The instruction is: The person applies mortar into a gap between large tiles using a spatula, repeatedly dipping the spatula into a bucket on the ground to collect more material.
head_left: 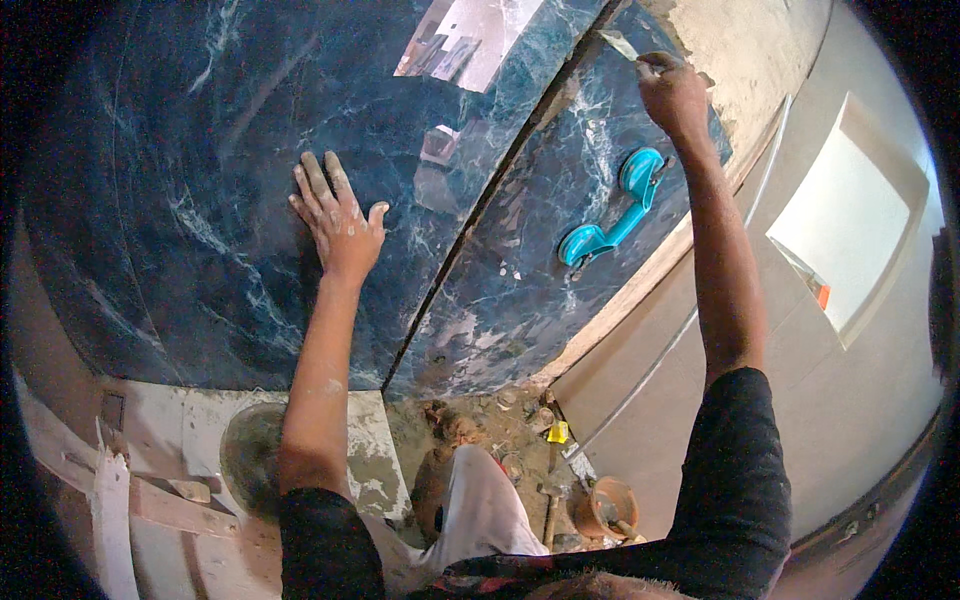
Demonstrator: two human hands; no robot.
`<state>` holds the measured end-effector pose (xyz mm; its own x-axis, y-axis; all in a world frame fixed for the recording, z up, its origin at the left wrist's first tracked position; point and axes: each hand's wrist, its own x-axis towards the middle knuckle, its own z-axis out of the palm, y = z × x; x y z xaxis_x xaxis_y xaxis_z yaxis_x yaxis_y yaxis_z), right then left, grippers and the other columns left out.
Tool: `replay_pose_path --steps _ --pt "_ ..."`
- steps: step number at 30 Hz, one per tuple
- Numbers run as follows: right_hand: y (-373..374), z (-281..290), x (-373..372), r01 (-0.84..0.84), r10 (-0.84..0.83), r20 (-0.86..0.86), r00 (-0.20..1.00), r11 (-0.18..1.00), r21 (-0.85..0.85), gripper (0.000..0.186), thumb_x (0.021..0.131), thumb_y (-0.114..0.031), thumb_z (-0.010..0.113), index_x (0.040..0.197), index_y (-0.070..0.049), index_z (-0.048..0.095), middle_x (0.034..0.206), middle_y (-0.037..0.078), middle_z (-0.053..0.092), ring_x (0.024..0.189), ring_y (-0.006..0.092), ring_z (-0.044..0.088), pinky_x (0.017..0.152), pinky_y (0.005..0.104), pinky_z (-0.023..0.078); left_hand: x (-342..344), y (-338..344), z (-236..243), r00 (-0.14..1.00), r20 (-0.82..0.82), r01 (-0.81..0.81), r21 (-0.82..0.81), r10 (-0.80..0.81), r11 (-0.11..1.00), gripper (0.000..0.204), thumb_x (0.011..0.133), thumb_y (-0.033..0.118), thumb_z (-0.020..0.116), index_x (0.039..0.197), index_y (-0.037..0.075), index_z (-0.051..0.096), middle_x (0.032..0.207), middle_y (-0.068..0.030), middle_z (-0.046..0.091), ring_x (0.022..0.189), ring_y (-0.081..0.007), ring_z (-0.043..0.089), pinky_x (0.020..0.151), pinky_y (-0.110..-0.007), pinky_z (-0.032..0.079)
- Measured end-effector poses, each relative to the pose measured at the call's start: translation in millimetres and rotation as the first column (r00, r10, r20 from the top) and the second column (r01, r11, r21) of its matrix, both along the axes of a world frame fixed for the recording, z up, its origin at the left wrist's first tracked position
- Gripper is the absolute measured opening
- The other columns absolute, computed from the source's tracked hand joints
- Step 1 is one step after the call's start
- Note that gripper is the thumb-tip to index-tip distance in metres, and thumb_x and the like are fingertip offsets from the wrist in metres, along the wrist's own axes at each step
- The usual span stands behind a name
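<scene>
On the wall ahead, two dark blue marble slabs stand side by side, a thin dark joint [480, 215] running between them. The left hand [338, 222] lies flat and open on the left slab [180, 180], fingers spread, palm against the stone, just left of the joint. The right hand [672, 95] reaches up to the top edge of the right slab [520, 290], closed around a small tool [622, 44] whose pale blade pokes out toward the joint; what kind of tool it is I cannot tell. Below that hand, a turquoise suction lifter [614, 208] sticks to the right slab, its two cups joined by a handle, well apart from both hands. Bare grey mortar [740, 50] shows on the wall beyond the right slab's upper edge. To the right, pale wall tiles [760, 380] run past a bright recessed opening [850, 215]. Down on the floor lie rubble, an orange bucket [606, 505], a hammer [551, 500] and a small yellow piece [557, 432]. A grey mortar pan [250, 450] sits low at left beside white planks [110, 500].
</scene>
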<state>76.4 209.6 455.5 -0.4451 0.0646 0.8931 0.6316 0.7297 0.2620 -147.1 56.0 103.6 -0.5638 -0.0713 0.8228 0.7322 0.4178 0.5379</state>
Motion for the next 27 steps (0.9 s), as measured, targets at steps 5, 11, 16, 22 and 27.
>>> replay_pose_path --steps 5,11,16,22,27 --pt "9.2 -18.8 -5.4 -0.037 0.036 -0.014 0.999 0.996 -0.081 0.027 0.089 -0.033 0.060 0.106 -0.016 0.073 0.100 0.019 0.071 0.096 0.0408 0.068 0.086 0.0486 0.054 4.6 -0.6 2.9 1.000 0.022 -0.017 -0.035 0.018 0.999 0.101 0.081 0.037 0.077 0.155 0.001 0.018 0.161 -0.0266 0.010 0.149 -0.0458 0.011 0.115 -0.064 0.020" --pt "3.1 -51.7 6.9 -0.086 0.110 0.089 0.990 0.967 -0.241 0.028 0.088 -0.029 0.061 0.105 -0.011 0.073 0.093 0.022 0.071 0.093 0.0430 0.067 0.085 0.0503 0.053 1.6 -4.1 1.6 0.999 0.022 -0.033 -0.047 0.034 0.998 0.107 0.079 0.041 0.078 0.156 0.002 0.015 0.162 -0.0258 0.008 0.150 -0.0444 0.008 0.117 -0.063 0.017" --pt "13.5 -34.3 16.7 -0.551 0.462 -0.302 0.834 0.708 -0.441 0.030 0.089 -0.027 0.066 0.106 -0.004 0.073 0.077 0.012 0.070 0.068 0.0235 0.067 0.062 0.0360 0.053 3.4 0.0 1.5 0.999 0.010 -0.052 -0.062 0.052 0.997 0.103 0.082 0.042 0.075 0.155 -0.001 0.016 0.161 -0.0268 0.008 0.149 -0.0446 0.008 0.117 -0.063 0.018" --pt "29.9 -37.2 3.9 -0.728 0.602 -0.511 0.614 0.182 -0.661 0.027 0.088 -0.021 0.068 0.107 -0.001 0.070 0.079 0.005 0.066 0.056 0.0113 0.055 0.046 0.0255 0.043 6.9 -1.0 4.2 0.999 -0.003 -0.053 -0.070 0.053 0.996 0.102 0.082 0.041 0.076 0.154 -0.003 0.018 0.161 -0.0281 0.008 0.149 -0.0462 0.010 0.116 -0.063 0.019" --pt "32.9 -50.1 -14.3 -0.730 0.549 -0.541 0.637 0.207 -0.651 0.027 0.088 -0.018 0.068 0.106 0.001 0.069 0.076 0.005 0.064 0.056 0.0108 0.055 0.046 0.0246 0.043 4.5 -1.4 1.0 0.997 -0.036 -0.072 -0.073 0.070 0.995 0.104 0.081 0.043 0.076 0.153 -0.004 0.018 0.161 -0.0286 0.008 0.148 -0.0471 0.010 0.117 -0.062 0.019"
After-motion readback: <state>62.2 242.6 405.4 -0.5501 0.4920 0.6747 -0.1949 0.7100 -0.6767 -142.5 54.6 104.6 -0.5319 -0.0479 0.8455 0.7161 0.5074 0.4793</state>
